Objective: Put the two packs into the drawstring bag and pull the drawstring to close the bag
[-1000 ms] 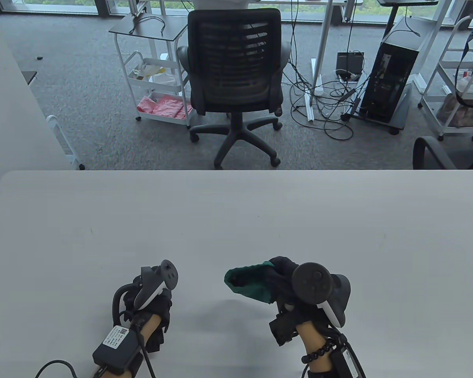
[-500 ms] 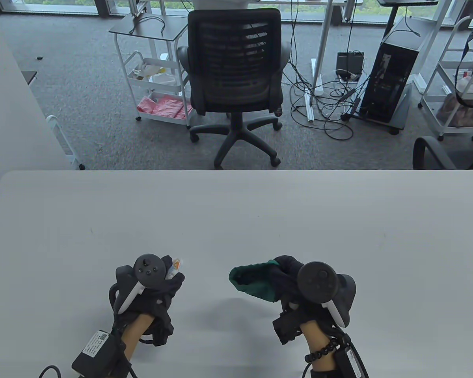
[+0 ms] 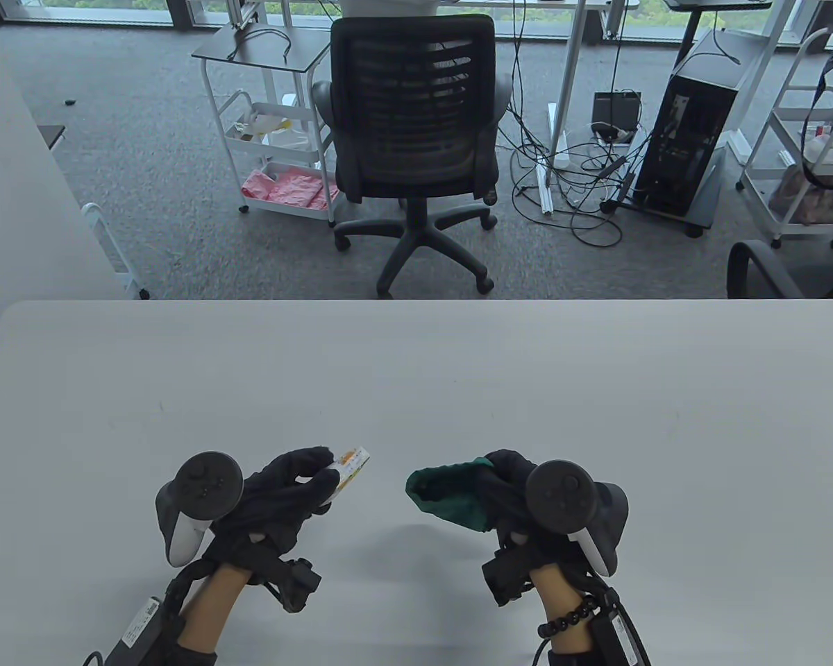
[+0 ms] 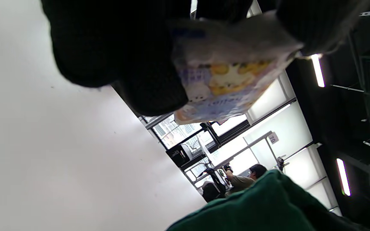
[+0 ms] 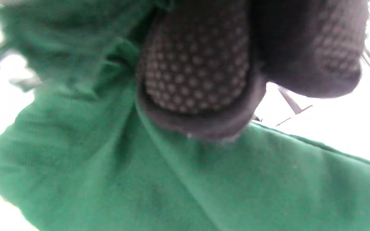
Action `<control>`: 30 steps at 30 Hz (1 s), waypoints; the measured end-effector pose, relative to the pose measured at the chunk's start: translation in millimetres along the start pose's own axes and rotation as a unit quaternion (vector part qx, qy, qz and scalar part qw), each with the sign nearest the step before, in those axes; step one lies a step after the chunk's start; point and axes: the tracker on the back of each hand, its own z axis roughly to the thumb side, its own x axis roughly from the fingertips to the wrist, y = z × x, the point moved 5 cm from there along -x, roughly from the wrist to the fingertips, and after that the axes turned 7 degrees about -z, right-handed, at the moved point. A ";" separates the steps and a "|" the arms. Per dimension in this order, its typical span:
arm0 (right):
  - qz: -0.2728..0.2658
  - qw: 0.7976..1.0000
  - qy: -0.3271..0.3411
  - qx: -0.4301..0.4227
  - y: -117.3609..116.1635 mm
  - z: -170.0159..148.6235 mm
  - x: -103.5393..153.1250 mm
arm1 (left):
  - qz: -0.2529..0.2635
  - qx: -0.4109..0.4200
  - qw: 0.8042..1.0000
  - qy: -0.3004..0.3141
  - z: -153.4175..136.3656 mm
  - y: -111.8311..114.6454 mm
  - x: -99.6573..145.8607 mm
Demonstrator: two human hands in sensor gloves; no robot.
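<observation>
Pack (image 3: 350, 467) in white with orange print sat pinched between the thumb and fingers (image 3: 310, 463) of my left hand (image 3: 278, 496), raised above the desk (image 3: 416, 374) and angled toward the bag. From the left wrist it showed small cartoon figures on its face (image 4: 226, 80). My right hand (image 3: 510, 485) had its fingers (image 5: 198, 70) curled into the cloth of the green drawstring bag (image 3: 451, 489), holding it off the desk with the mouth turned to the pack, a short gap between them.
</observation>
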 end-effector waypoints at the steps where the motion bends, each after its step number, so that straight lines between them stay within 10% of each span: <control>1: 0.001 1.000 0.001 0.001 -0.6 0.5 0.1 | -0.007 0.016 1.000 0.011 4.1 1.5 1.2; 30: 0.087 0.993 0.083 0.011 -42.6 51.7 18.8 | -0.038 -0.098 0.991 0.081 49.2 29.3 13.1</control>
